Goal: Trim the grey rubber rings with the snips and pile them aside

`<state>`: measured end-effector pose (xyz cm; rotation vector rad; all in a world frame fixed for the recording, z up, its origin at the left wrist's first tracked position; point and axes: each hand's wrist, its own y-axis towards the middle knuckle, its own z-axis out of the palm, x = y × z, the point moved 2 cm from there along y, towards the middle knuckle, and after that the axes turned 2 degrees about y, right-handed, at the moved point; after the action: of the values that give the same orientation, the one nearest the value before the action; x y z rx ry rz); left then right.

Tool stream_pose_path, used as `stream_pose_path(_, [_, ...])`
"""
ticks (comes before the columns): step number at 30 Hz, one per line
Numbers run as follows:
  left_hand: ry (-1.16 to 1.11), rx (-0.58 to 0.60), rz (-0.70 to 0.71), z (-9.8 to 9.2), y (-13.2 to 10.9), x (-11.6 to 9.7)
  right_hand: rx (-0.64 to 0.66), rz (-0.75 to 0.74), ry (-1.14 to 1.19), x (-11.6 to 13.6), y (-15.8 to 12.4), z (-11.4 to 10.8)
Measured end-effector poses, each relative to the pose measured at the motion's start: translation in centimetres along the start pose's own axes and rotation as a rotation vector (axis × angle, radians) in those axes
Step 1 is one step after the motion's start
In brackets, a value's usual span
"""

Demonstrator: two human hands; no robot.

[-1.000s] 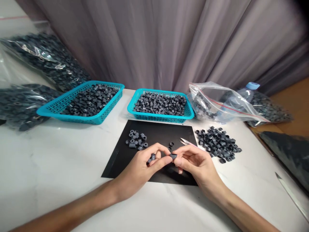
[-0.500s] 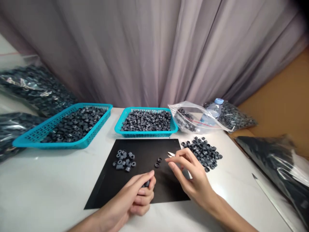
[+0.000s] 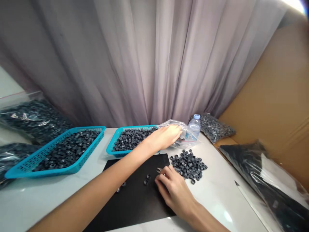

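Observation:
My left arm stretches across the black mat (image 3: pixel 135 201), and my left hand (image 3: pixel 165 136) sits at the mouth of a clear zip bag (image 3: pixel 186 132) behind the middle teal basket (image 3: pixel 112 149). Its fingers are curled together; what they hold is hidden. My right hand (image 3: pixel 173 190) lies on the mat with fingers flat and apart, over a pair of tweezers whose tip (image 3: pixel 158 169) pokes out. Two small grey rings (image 3: pixel 146 181) lie just left of it. A loose pile of grey rings (image 3: pixel 188 162) sits on the white table beside the mat.
A second teal basket (image 3: pixel 31 173) of rings stands at the left, with plastic bags of rings (image 3: pixel 33 117) behind it. A water bottle (image 3: pixel 194 125) and another bag of rings (image 3: pixel 214 128) stand at the back right. A dark bag (image 3: pixel 265 174) and a thin blade (image 3: pixel 248 201) lie at the right.
My left hand has left the mat and reached forward and right to the zip bag. My right hand has dropped onto the mat by the tweezers. The view has tilted upward.

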<state>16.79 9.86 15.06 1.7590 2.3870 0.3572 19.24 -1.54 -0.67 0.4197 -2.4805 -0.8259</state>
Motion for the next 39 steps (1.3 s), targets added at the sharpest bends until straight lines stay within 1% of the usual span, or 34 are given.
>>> stream_pose_path(2, [0.047,0.063,-0.016,0.9,1.4,0.8,-0.018,-0.046,-0.033,0.3,0.0,-0.1])
stream_pose_path(5, [0.077,0.185,-0.076,1.8,3.0,1.6,-0.044,-0.093,-0.066,0.5,-0.1,-0.3])
stream_pose_path(8, [0.046,0.333,-0.128,2.2,4.4,1.9,-0.032,-0.086,-0.074,0.4,-0.2,-0.3])
stream_pose_path(10, [0.002,0.396,-0.148,2.4,5.1,2.2,-0.008,-0.069,-0.078,0.3,-0.3,-0.2])
stream_pose_path(12, [-0.036,0.385,-0.169,2.5,5.3,2.7,0.015,-0.049,-0.062,0.2,-0.4,-0.1])
stream_pose_path(14, [-0.066,0.325,-0.179,2.6,4.9,3.1,0.031,-0.028,-0.026,0.1,-0.5,0.0])
stream_pose_path(17, [-0.119,0.233,-0.16,2.2,3.6,3.2,0.052,-0.007,0.036,-0.1,-0.5,-0.1])
stream_pose_path(19, [-0.163,0.202,-0.145,1.4,2.1,2.6,0.063,-0.004,0.062,-0.2,-0.6,-0.1])
stream_pose_path(20, [-0.189,0.205,-0.141,0.8,1.0,2.0,0.065,-0.003,0.07,-0.3,-0.7,-0.1])
stream_pose_path(22, [-0.246,0.236,-0.13,-0.6,-1.8,0.6,0.061,0.01,0.085,-0.6,-0.8,-0.1])
stream_pose_path(23, [-0.277,0.249,-0.115,-1.3,-3.7,-0.1,0.058,0.02,0.095,-0.7,-1.0,-0.1])
stream_pose_path(24, [-0.314,0.236,-0.097,-2.0,-5.7,-0.6,0.056,0.03,0.106,-0.8,-1.1,0.0])
stream_pose_path(25, [-0.372,0.172,-0.093,-2.5,-7.9,-0.8,0.058,0.04,0.116,-0.8,-1.2,0.0])
stream_pose_path(26, [-0.417,0.127,-0.128,-2.7,-10.3,-0.6,0.065,0.048,0.124,-0.9,-1.3,0.1])
stream_pose_path(27, [-0.452,0.067,-0.194,-2.6,-12.8,0.0,0.074,0.053,0.13,-0.9,-1.4,0.1])
stream_pose_path(28, [-0.471,0.026,-0.276,-2.2,-15.2,1.0,0.088,0.053,0.133,-0.8,-1.5,0.2])
stream_pose_path(30, [-0.459,-0.061,-0.431,-0.5,-19.7,3.6,0.108,0.048,0.138,-0.8,-1.6,0.4])
stream_pose_path(32, [-0.439,-0.127,-0.584,1.7,-23.1,6.2,0.11,0.045,0.147,-0.8,-1.6,0.6])
stream_pose_path(33, [-0.421,-0.151,-0.623,2.7,-24.2,7.1,0.107,0.042,0.155,-0.8,-1.7,0.6])
stream_pose_path(35, [-0.407,-0.123,-0.631,4.4,-25.4,7.8,0.086,0.025,0.174,-0.8,-1.7,0.6])
stream_pose_path(37, [-0.427,-0.078,-0.591,5.3,-25.6,7.5,0.06,-0.003,0.192,-0.5,-1.9,0.4])
stream_pose_path(39, [-0.421,-0.044,-0.549,5.6,-25.3,6.7,0.04,-0.034,0.206,0.1,-2.0,0.3])
